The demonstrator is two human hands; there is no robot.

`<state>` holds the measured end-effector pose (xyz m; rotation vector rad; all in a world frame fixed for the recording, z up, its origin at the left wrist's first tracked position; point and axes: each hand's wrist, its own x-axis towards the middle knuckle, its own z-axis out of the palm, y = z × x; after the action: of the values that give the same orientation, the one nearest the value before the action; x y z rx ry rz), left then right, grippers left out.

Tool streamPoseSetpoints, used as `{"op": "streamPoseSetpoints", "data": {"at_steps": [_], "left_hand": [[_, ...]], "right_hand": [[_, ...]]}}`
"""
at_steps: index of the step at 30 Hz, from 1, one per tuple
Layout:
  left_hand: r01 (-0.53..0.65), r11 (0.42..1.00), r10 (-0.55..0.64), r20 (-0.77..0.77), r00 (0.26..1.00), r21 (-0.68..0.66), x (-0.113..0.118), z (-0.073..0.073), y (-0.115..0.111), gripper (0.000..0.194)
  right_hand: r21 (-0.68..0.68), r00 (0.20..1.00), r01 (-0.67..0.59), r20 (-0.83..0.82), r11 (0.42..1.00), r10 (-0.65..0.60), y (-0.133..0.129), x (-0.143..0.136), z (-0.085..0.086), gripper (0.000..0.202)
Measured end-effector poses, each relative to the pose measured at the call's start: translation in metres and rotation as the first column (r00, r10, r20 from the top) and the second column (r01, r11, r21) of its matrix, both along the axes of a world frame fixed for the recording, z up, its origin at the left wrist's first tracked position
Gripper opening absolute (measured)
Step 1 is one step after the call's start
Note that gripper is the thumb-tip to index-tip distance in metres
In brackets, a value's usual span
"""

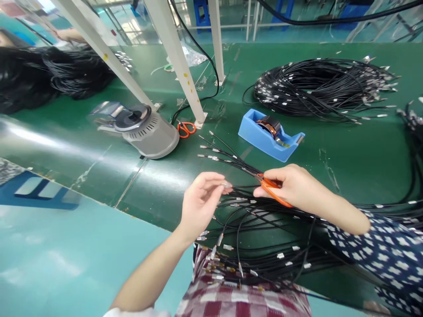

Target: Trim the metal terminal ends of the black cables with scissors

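Green bench (pixel 346 163) — hands grip cables (pixel 238 165), scissors (pixel 272 190).

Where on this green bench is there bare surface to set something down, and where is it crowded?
Bare green mat lies right of the blue tape dispenser, below the big cable coil. Another bare strip lies left of the grey machine. It is crowded around the left hand and right hand, which holds orange scissors over loose black cables.

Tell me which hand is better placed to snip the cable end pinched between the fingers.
Probably the right hand: it already holds the orange scissors beside the cable end, which the left hand is busy pinching.
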<state>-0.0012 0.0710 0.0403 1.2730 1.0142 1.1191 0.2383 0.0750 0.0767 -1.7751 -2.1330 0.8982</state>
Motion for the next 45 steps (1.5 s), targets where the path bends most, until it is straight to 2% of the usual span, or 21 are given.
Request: {"op": "streamPoseSetpoints", "data": {"at_steps": [5, 8, 18, 26, 37, 45], "left_hand": [[-0.006, 0.996, 0.012, -0.072, 0.997, 0.090, -0.002, 0.000, -0.007, 0.016], [-0.022, 0.993, 0.033, -0.088, 0.996, 0.114, -0.001, 0.002, -0.010, 0.015], [-0.082, 0.988, 0.091, -0.059, 0.994, 0.134, 0.004, 0.005, -0.017, 0.015], [-0.128, 0.992, 0.127, 0.077, 0.989, 0.012, 0.009, 0.004, -0.018, 0.018], [-0.132, 0.989, 0.141, 0.151, 0.978, -0.067, 0.009, -0.002, -0.016, 0.025], [-0.100, 0.993, 0.110, 0.198, 0.974, -0.056, 0.010, -0.003, -0.014, 0.023]], "right_hand": [[0.234, 0.968, -0.179, 0.215, 0.956, 0.128, -0.005, -0.005, 0.009, 0.048], [0.291, 0.948, -0.257, 0.262, 0.922, 0.181, -0.006, -0.010, 0.013, 0.050], [0.251, 0.918, -0.310, 0.332, 0.917, 0.220, -0.007, -0.019, 0.014, 0.052], [0.254, 0.905, -0.351, 0.341, 0.901, 0.256, -0.006, -0.020, 0.013, 0.055], [0.210, 0.884, -0.370, 0.381, 0.905, 0.272, -0.004, -0.023, 0.015, 0.054], [0.125, 0.903, -0.349, 0.309, 0.929, 0.298, -0.002, -0.021, 0.018, 0.058]]}}
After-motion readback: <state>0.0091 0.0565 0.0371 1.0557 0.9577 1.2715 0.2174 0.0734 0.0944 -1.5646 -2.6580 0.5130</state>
